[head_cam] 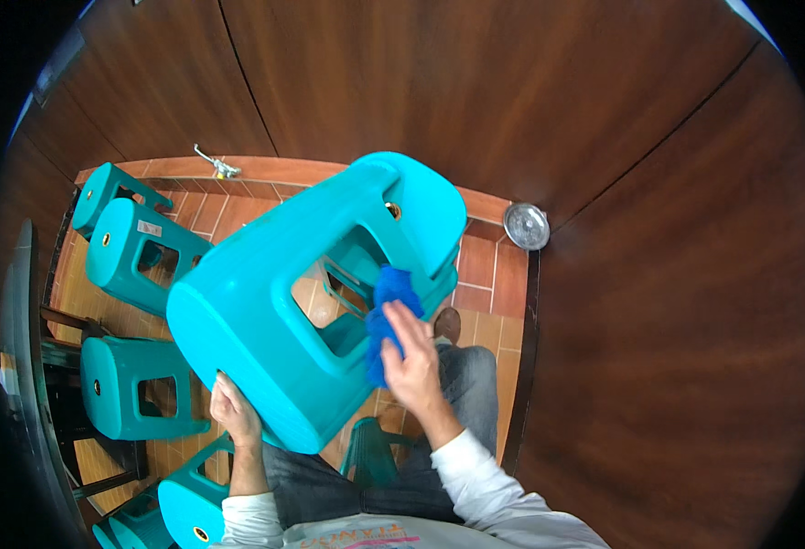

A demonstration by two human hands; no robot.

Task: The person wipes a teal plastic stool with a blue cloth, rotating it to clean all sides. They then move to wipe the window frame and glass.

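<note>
A teal plastic stool (255, 274) is held tipped in front of me, its seat toward the lower left and its legs toward the upper right. My left hand (236, 410) grips it at the seat, with fingertips at the hole there. In my right hand (412, 357) is a blue cloth (395, 288), pressed against the stool's side by the edge of the large cut-out. Part of the cloth is hidden under the fingers. Through the cut-out, the floor and the stool's inner walls show.
Several more teal stools, one bearing a label (149, 228), stand or lie at left and lower left. Beside them is a dark table (28, 329). A metal tap (220, 167) and a round metal lid-like object (526, 226) rest on the tiled ledge (292, 169) along brown wall panels (402, 82).
</note>
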